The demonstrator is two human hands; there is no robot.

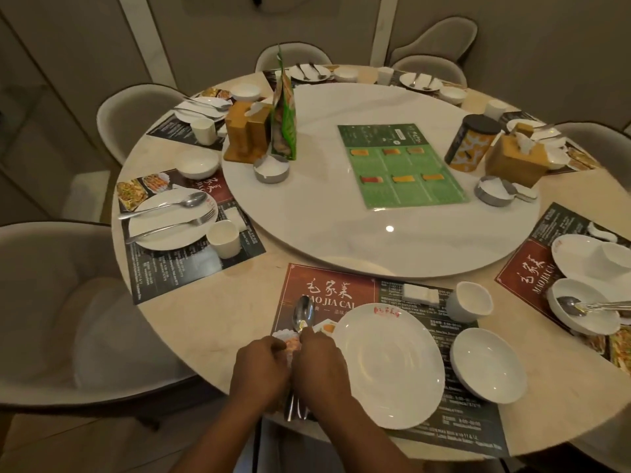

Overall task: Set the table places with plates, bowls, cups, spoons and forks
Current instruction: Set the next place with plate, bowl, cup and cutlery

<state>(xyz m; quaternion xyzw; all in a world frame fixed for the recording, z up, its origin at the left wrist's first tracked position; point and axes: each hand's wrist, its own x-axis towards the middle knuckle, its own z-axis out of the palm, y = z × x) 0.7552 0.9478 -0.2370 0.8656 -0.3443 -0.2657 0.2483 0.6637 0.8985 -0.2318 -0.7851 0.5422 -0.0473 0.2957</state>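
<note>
Holding a spoon (303,315) with both hands (259,368) (322,367), fingers closed around its handle, beside the plate (387,365) at the near table (211,322) edge, probably laying it down flat next.

Both hands gripping spoon (303,315), beside white plate (389,365), placemat (327,288)
</note>
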